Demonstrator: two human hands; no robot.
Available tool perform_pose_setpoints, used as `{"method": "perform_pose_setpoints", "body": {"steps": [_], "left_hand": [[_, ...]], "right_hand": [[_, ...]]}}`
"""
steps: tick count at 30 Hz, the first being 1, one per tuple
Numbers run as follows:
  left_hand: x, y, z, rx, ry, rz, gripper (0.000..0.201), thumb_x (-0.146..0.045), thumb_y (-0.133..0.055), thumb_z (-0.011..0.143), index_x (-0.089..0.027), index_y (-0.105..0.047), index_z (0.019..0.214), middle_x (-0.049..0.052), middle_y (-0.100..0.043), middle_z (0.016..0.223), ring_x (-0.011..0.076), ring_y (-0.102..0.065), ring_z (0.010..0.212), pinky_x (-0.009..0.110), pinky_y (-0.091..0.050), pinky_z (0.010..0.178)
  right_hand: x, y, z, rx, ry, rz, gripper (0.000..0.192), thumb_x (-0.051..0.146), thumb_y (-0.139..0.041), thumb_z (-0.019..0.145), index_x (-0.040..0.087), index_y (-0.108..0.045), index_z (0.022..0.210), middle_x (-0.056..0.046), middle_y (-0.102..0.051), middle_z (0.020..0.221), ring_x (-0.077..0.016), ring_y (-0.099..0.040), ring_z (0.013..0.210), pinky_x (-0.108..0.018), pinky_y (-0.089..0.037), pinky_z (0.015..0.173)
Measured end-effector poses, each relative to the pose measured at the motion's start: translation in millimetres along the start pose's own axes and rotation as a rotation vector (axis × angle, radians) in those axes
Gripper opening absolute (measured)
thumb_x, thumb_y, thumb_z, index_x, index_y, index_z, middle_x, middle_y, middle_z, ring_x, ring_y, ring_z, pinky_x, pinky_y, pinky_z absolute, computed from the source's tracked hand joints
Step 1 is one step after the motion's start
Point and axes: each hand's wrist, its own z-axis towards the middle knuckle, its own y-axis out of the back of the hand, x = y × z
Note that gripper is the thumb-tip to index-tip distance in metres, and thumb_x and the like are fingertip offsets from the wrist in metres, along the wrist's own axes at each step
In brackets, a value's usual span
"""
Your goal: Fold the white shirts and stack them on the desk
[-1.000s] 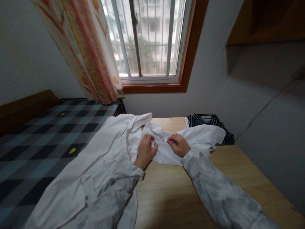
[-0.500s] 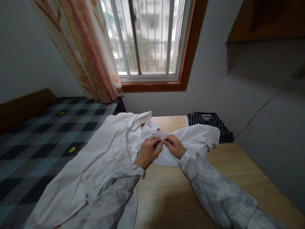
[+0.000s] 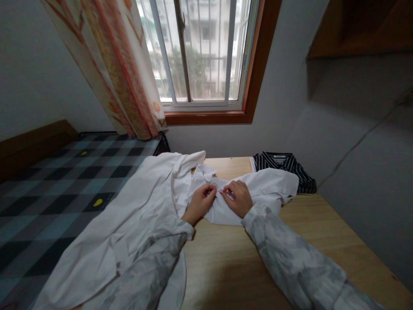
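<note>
Pinching white shirt (image 3: 258, 185) placket, both hands: left (image 3: 200, 201), right (image 3: 238, 198), seemingly closed, knuckles up.

A white shirt (image 3: 135, 224) lies beside a black-and-white striped shirt (image 3: 284, 165), a grey-black checked bedcover (image 3: 54, 189), a peach floral curtain (image 3: 112, 64) and pale marbled-grey sleeves (image 3: 290, 254).

Shirt (image 3: 135, 215) draped across table (image 3: 306, 232) and bed (image 3: 48, 189) to its left, folded garment (image 3: 284, 165) behind.

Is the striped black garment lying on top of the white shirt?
No, the striped black garment lies behind the white shirt, whose right end overlaps its front edge on the wooden table.
</note>
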Motion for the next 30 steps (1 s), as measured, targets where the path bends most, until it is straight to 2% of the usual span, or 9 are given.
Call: {"method": "perform_pose_setpoints", "body": {"steps": [3, 10, 24, 27, 30], "left_hand": [[-0.4, 0.1, 1.1, 0.015, 0.038, -0.056, 0.025, -0.041, -0.067, 0.095, -0.017, -0.077, 0.092, 0.006, -0.076, 0.091, 0.0206, -0.067, 0.086, 0.031, -0.052, 0.082], [-4.9, 3.3, 4.5, 0.093, 0.051, -0.175, 0.027, -0.043, -0.070, 0.091, -0.017, -0.076, 0.086, 0.004, -0.075, 0.085, 0.0183, -0.064, 0.081, 0.030, -0.051, 0.078], [-2.1, 7.6, 11.7, 0.219, 0.104, -0.163, 0.025, -0.040, -0.071, 0.084, -0.017, -0.076, 0.082, 0.004, -0.074, 0.079, 0.0182, -0.064, 0.075, 0.031, -0.051, 0.075], [-0.9, 6.1, 10.8, 0.206, 0.105, -0.166, 0.025, -0.041, -0.072, 0.084, -0.017, -0.078, 0.081, 0.005, -0.076, 0.080, 0.0191, -0.065, 0.076, 0.031, -0.052, 0.076], [-2.9, 4.2, 7.1, 0.107, 0.073, -0.130, 0.023, -0.040, -0.074, 0.085, -0.017, -0.079, 0.087, 0.005, -0.077, 0.084, 0.0196, -0.067, 0.078, 0.032, -0.053, 0.077]], "right_hand": [[1.1, -0.3, -0.5, 0.058, 0.001, 0.020, 0.021, 0.038, -0.075, 0.101, 0.023, -0.069, 0.088, -0.001, -0.065, 0.076, -0.0217, -0.059, 0.078, -0.039, -0.041, 0.082], [0.1, -0.5, -1.4, 0.110, 0.034, 0.045, 0.021, 0.038, -0.069, 0.106, 0.024, -0.074, 0.092, -0.005, -0.075, 0.087, -0.0242, -0.064, 0.088, -0.041, -0.041, 0.085], [-6.1, -0.6, -6.2, 0.099, 0.037, 0.154, 0.016, 0.029, -0.063, 0.109, 0.025, -0.077, 0.101, -0.006, -0.078, 0.095, -0.0239, -0.071, 0.092, -0.043, -0.047, 0.092], [-5.4, 0.5, -5.3, 0.105, 0.032, 0.150, 0.016, 0.028, -0.062, 0.108, 0.025, -0.077, 0.101, -0.006, -0.079, 0.096, -0.0243, -0.071, 0.093, -0.043, -0.047, 0.093], [-4.5, 1.5, -3.9, 0.114, 0.027, 0.136, 0.017, 0.027, -0.061, 0.108, 0.025, -0.076, 0.100, -0.007, -0.078, 0.096, -0.0244, -0.071, 0.094, -0.043, -0.047, 0.092]]}}
